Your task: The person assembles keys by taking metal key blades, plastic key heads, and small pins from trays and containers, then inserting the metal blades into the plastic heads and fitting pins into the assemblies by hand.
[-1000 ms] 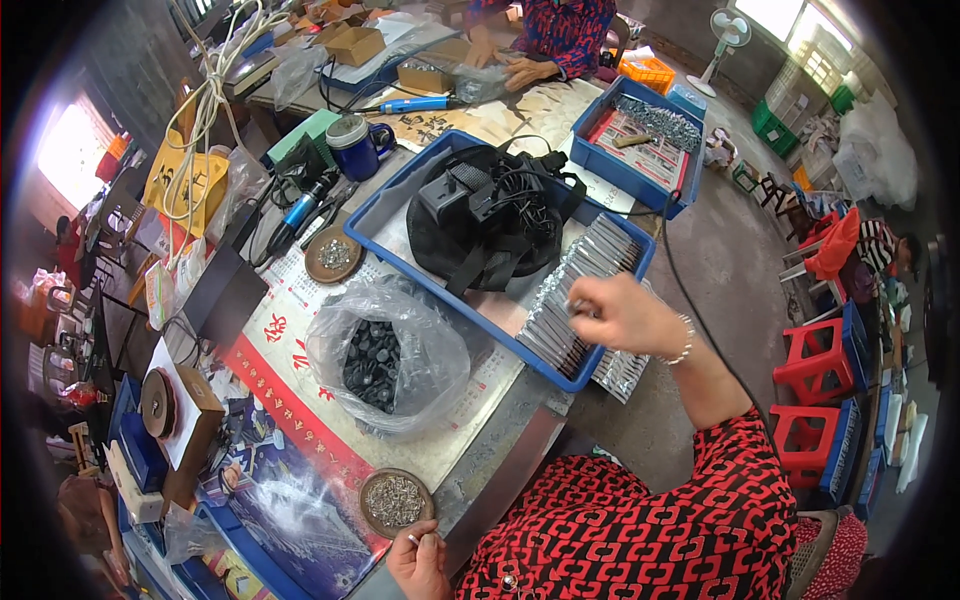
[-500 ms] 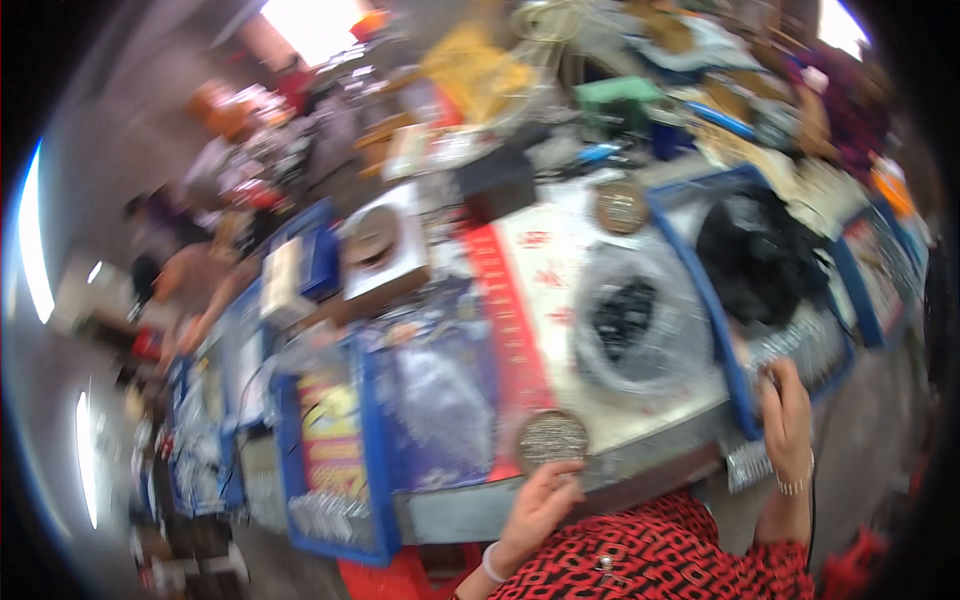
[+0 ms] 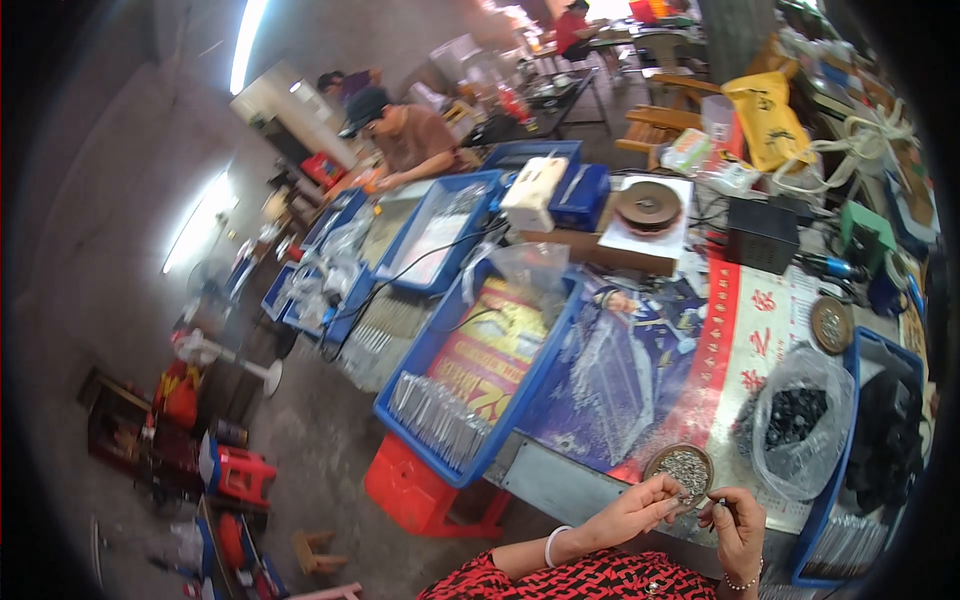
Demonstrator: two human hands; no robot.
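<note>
The round dish (image 3: 711, 470) with small metal bits (image 3: 685, 468) lies at the front edge of the worktop (image 3: 560, 478). The left grip (image 3: 640, 508) is at the near rim of this dish, fingertips drawn together; whether they hold anything, I cannot tell. The right grip (image 3: 738, 527), just right of the dish, pinches one small piece (image 3: 720, 502) between fingertips. Behind it stands the clear bag (image 3: 832, 400) of black parts (image 3: 797, 415).

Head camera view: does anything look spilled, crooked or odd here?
The blue tray with the yellow sheet looks odd: its near end juts past the table's edge, above a red stool. I can't tell whether the stool props it. No clear spill around the round dish by the left hand.
</note>
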